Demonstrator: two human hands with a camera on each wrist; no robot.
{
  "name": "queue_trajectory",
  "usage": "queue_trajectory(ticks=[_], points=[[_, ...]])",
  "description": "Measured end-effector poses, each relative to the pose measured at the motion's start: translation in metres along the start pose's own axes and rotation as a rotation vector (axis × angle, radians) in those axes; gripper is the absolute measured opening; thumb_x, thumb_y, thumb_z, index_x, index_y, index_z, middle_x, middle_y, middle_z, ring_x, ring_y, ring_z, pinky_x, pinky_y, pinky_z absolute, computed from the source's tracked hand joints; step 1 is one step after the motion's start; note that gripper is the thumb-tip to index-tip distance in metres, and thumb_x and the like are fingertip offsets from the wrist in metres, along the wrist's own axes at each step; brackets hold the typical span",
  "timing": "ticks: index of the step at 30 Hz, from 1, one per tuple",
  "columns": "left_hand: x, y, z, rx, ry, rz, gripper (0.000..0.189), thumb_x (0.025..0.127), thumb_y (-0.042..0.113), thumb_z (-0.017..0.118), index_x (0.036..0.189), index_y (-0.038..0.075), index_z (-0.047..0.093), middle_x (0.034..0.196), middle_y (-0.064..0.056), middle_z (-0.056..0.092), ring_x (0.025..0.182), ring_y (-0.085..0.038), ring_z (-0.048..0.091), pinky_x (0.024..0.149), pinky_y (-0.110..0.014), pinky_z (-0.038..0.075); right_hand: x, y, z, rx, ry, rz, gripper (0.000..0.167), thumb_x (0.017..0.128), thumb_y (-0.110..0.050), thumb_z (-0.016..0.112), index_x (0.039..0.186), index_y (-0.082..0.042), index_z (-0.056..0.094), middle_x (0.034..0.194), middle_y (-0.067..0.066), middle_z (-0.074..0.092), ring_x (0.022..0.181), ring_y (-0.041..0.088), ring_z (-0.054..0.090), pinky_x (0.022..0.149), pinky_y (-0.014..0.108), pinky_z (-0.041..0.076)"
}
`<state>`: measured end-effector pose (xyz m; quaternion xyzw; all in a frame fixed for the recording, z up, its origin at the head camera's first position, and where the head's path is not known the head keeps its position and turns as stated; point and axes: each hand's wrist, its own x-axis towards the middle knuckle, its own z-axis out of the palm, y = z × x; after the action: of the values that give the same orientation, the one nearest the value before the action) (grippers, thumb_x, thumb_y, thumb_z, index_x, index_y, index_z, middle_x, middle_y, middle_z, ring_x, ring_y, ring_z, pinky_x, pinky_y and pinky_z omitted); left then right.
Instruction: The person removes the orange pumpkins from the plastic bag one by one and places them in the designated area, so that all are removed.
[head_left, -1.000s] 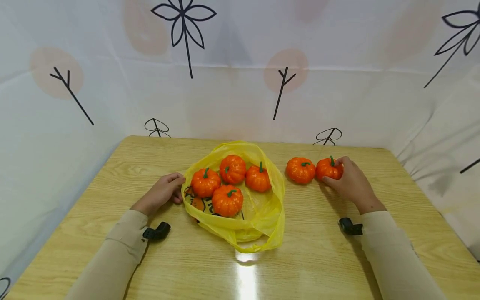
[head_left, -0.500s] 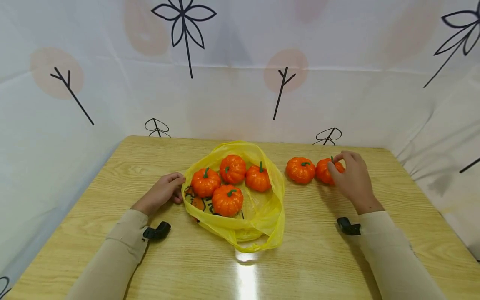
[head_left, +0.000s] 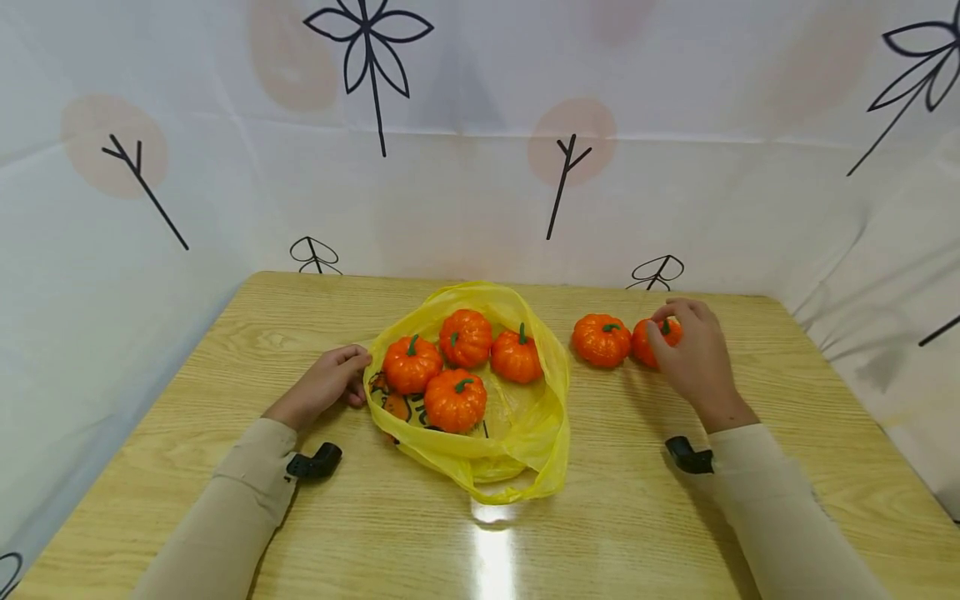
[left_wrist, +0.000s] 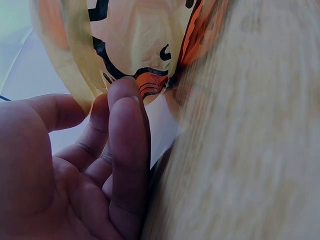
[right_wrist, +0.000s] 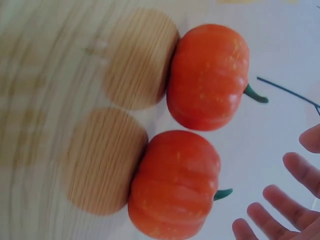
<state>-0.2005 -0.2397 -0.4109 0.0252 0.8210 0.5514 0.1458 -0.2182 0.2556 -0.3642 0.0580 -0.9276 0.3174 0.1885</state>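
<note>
A yellow plastic bag [head_left: 558, 408] lies with its mouth spread wide and several orange toy pumpkins [head_left: 455, 402] inside. At its left rim my left hand [head_left: 318, 385] pinches the thin plastic between thumb and fingers; the left wrist view shows the fold of bag [left_wrist: 80, 60] there. Two more pumpkins stand right of the bag: one nearer it [head_left: 600, 341], and a second pumpkin [right_wrist: 175, 185] beside it. My right hand [head_left: 699, 362] hovers by that second one, partly covering it in the head view. In the right wrist view its fingers [right_wrist: 295, 212] are spread, apart from both green stems.
The wooden table [head_left: 300, 533] reaches back to a white patterned cloth [head_left: 465, 208] hung behind it and along both sides. Black wrist-camera mounts [head_left: 315, 462] sit on each sleeve. A bright reflection lies on the table in front of the bag.
My right hand has let go of the rightmost pumpkin, lifted, and drifted slightly left over it. The left hand and the bag have stayed put.
</note>
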Motion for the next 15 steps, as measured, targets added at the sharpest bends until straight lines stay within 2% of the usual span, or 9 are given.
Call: queue_trajectory(ticks=[7,15], points=[[-0.001,0.001,0.000,-0.001,0.005,-0.005,0.034,0.108,0.034,0.044,0.113,0.003,0.057,0.076,-0.007,0.056,0.066,-0.016,0.061,0.064,-0.027,0.057,-0.004,-0.008,0.008,0.019,0.004,-0.067,0.017,0.099,-0.014,0.057,0.102,0.002,0.061,0.138,0.027,0.049,0.130,0.050,0.042,0.103,0.067,0.038],[-0.001,0.001,0.000,-0.004,0.005,-0.004,0.033,0.108,0.033,0.043,0.110,0.003,0.057,0.075,-0.007,0.056,0.066,-0.016,0.061,0.063,-0.027,0.057,-0.008,-0.020,0.015,0.043,-0.027,-0.097,0.017,0.097,-0.014,0.059,0.103,0.002,0.061,0.138,0.026,0.049,0.131,0.049,0.041,0.105,0.069,0.037]])
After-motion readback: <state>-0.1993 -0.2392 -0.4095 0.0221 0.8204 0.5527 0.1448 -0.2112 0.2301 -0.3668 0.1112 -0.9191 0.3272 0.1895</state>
